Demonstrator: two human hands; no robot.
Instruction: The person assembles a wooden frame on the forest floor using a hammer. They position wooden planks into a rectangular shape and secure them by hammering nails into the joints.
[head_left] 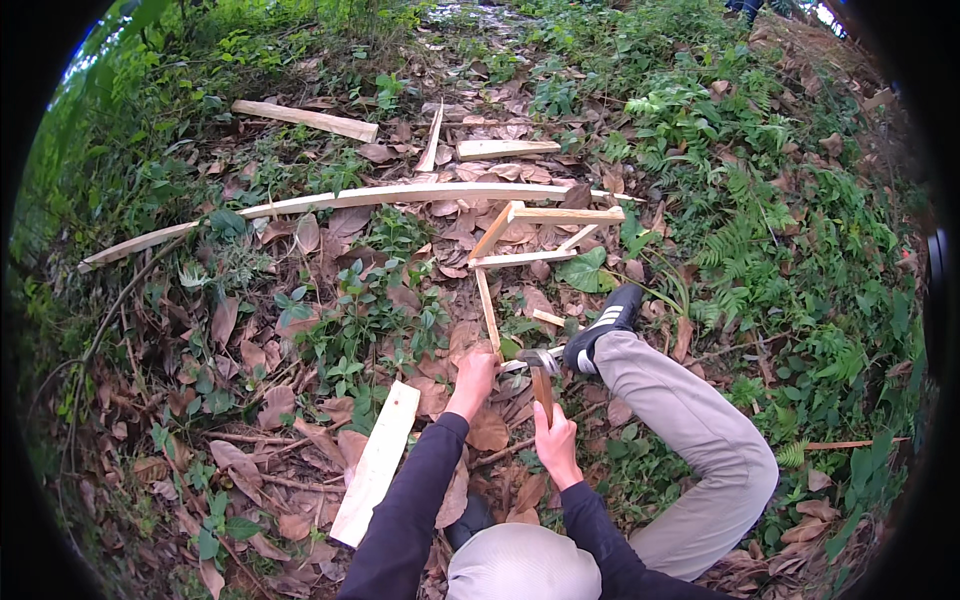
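My right hand [557,446] is wrapped round the wooden handle of a hammer [542,385]. The hammer's metal head is at the near corner of a wooden frame [563,216], beside my shoe. Closed at that same corner, my left hand [474,381] grips the low end of one of the frame's legs [487,312]. Whether a nail is between its fingers is too small to tell. Pale wooden strips joined at their ends make up the frame, which stands on the leaf-covered ground. Its low crosspiece is partly hidden by the hammer head and my shoe.
My right leg [690,440] is bent out, with a black shoe [605,328] against the frame. A pale board [378,465] lies by my left forearm. Beyond the frame are a long curved strip [400,194] and several cut pieces [508,149]. Dry leaves and green plants surround everything.
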